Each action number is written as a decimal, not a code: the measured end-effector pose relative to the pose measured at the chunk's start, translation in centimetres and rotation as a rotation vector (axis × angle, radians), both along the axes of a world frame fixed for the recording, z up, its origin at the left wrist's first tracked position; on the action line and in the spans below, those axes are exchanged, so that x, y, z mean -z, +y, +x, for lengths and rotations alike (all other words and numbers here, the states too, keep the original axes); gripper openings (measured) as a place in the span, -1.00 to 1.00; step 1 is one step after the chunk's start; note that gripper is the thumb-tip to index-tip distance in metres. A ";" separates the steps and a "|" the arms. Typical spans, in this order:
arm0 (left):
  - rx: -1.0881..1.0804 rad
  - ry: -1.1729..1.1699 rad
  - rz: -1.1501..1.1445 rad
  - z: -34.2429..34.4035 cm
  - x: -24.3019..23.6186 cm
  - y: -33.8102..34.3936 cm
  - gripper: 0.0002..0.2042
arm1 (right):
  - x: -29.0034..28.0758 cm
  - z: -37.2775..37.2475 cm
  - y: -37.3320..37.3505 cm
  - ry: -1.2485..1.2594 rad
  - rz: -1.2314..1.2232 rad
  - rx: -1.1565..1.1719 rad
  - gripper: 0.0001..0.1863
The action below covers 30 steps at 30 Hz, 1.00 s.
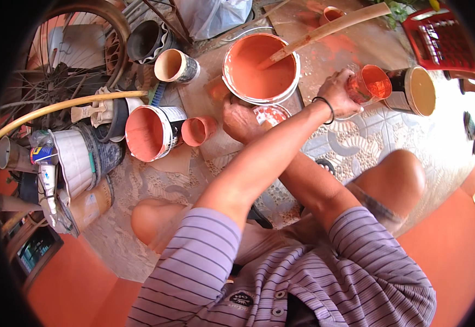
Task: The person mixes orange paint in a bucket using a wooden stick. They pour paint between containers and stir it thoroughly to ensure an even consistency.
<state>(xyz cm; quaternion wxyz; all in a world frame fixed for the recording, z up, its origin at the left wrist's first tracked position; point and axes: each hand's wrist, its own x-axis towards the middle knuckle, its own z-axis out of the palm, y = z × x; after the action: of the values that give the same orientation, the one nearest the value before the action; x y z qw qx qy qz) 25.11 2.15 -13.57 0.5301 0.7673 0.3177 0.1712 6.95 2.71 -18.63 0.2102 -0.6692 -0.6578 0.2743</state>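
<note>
My forearms cross, the left one on top. My left hand (340, 94), with a black band at its wrist, reaches far right and grips a paint-smeared cup (369, 84) tipped on its side, orange-red inside. A pale yellow-lined bucket (421, 91) stands just beyond the cup. Under the left forearm, my right hand (242, 121) is curled close to the near side of a white-rimmed bucket of orange paint (259, 68); what its fingers hold is hidden. Beside it lies a round lid or dish (272, 113) smeared white and red. A wooden stick (324, 35) leans in the paint bucket.
Left of the right hand stand an orange-coated bucket (149, 133) and a small orange cup (198, 131). Behind them is a beige-lined can (175, 66). A bicycle wheel (120, 32), stacked pots (77, 158) and a yellow hose (58, 111) crowd the left. A red crate (444, 41) stands far right.
</note>
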 end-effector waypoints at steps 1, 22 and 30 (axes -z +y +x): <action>0.010 0.023 -0.009 0.8 1.6 0.3 -0.09 | 0.3 0.4 0.6 -0.003 -0.078 -0.072 -0.68; -0.035 0.188 0.093 -15.2 -10.3 -0.1 -0.56 | -0.2 1.1 -3.1 -0.124 -0.324 -0.039 -0.56; -1.510 0.016 -0.524 -36.5 -0.8 -9.1 -0.39 | -1.1 -2.3 1.8 -0.251 -0.211 -0.086 -0.54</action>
<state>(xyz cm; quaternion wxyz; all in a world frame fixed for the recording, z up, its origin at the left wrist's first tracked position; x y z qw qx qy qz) -11.43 -6.94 -12.82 0.4316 0.1963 0.7852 0.3983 4.68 4.46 -17.52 0.0430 -0.6879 -0.6744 0.2647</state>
